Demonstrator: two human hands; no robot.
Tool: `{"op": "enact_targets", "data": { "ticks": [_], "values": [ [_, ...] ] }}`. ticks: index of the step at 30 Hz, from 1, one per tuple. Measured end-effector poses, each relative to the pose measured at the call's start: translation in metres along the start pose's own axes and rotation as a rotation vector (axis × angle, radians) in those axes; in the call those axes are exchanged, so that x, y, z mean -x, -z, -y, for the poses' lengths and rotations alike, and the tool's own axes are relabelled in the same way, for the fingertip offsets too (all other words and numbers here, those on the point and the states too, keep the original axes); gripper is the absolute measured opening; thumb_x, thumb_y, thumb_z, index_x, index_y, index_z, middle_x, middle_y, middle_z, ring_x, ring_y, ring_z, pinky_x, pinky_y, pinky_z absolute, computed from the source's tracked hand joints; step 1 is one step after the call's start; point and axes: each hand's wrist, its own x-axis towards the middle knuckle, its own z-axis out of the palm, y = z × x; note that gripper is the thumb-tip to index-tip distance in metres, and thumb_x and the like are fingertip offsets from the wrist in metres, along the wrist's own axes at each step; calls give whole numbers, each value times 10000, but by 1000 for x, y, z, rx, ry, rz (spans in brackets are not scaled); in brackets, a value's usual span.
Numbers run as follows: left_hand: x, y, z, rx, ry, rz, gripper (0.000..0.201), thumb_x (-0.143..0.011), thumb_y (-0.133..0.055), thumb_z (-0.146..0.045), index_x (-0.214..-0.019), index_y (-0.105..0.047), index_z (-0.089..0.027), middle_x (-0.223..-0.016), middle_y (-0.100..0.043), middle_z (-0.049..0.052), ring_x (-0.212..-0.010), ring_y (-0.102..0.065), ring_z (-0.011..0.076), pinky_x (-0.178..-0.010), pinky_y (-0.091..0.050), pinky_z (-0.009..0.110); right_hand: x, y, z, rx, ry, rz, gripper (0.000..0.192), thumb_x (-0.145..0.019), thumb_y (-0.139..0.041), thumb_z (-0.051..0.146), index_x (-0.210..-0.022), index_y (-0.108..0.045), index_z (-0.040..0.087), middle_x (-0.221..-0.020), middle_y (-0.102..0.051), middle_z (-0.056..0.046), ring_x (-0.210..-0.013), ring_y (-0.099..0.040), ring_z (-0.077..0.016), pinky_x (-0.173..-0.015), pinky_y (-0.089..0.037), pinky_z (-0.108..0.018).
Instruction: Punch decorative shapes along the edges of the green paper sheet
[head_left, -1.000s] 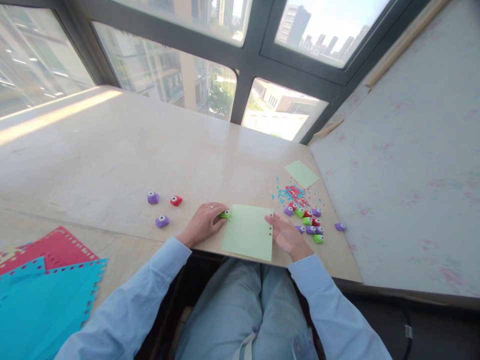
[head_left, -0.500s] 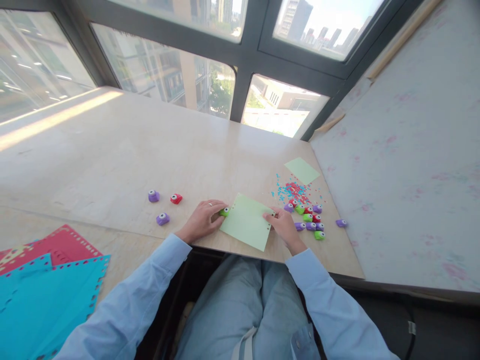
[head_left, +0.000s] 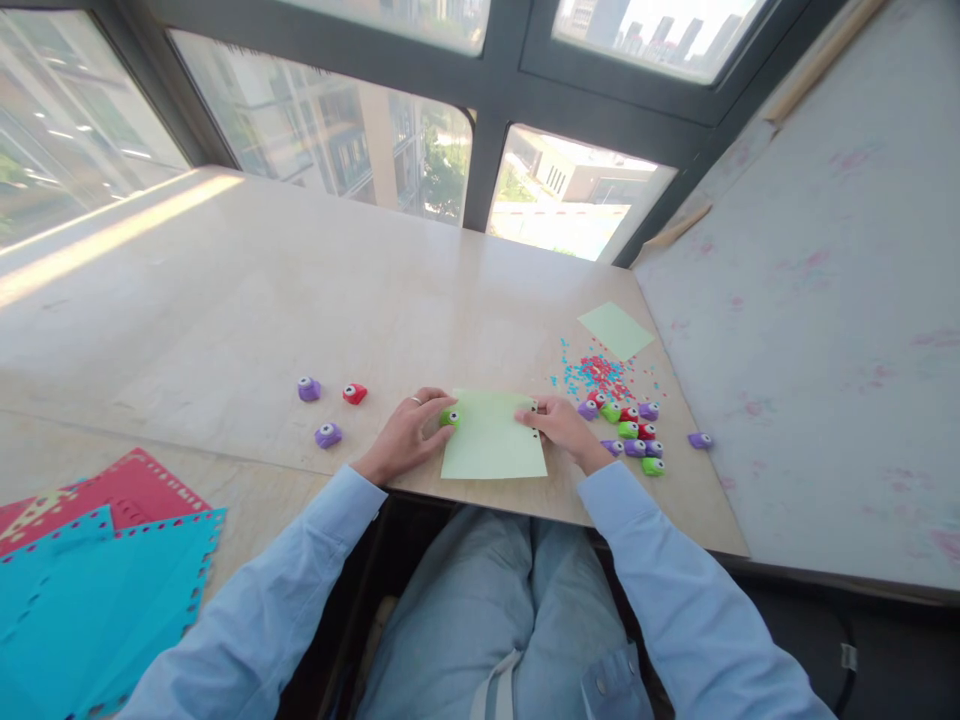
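Observation:
A pale green sheet of paper (head_left: 491,440) lies in front of me at the table's near edge, with small punched holes along its right side. My left hand (head_left: 405,432) grips a green craft punch (head_left: 449,416) at the sheet's upper left edge. The punch's jaw and the paper margin inside it are too small to make out. On the opposite side, my right hand (head_left: 561,425) pinches the sheet's right edge near the holes, thumb on top.
Several purple, red and green punches (head_left: 628,430) cluster right of my right hand, below red and blue paper bits (head_left: 601,374) and another green sheet (head_left: 616,330). Three punches (head_left: 328,434) lie left. Punched blue sheets (head_left: 135,590) and red sheets (head_left: 150,490) overlap at far left.
The green sheet has turned so its near edge now runs nearly level. Both hands have kept hold, the left on the punch and the right on the paper. The view has shifted slightly.

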Motion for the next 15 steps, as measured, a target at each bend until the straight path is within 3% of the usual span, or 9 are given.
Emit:
{"op": "enact_targets", "data": {
  "ticks": [4,7,11,15],
  "values": [
    [0,0,-1,22,5,5,268,-883,-613,-270,-1137,-674,-212,-1108,-657,86,-1015,-643,221,-929,-521,381,-3,3,3,49,-1,71,287,-660,-790,423,-768,-748,160,-544,-621,28,-418,-419,-86,-402,-284,-223],
    [0,0,0,46,0,-5,245,-887,-624,-271,-1120,-675,-215,-1073,-673,75,-1016,-641,220,-922,-519,377,-7,3,3,54,2,67,281,-675,-783,421,-794,-753,168,-585,-652,15,-447,-473,-105,-413,-317,-228],
    [1,0,3,77,12,0,276,-882,-663,-281,-1154,-655,-236,-1072,-699,58,-1014,-649,217,-926,-515,389,-16,0,-3,9,38,-26,269,-689,-777,438,-785,-725,192,-726,-725,-26,-600,-611,-173,-516,-432,-265],
    [3,0,8,90,-9,-11,295,-865,-715,-290,-1148,-652,-234,-1074,-724,54,-1036,-655,227,-956,-501,414,-21,-5,-10,22,76,-146,280,-728,-747,460,-837,-710,204,-772,-725,-33,-695,-641,-207,-563,-461,-280]
  ]
}}
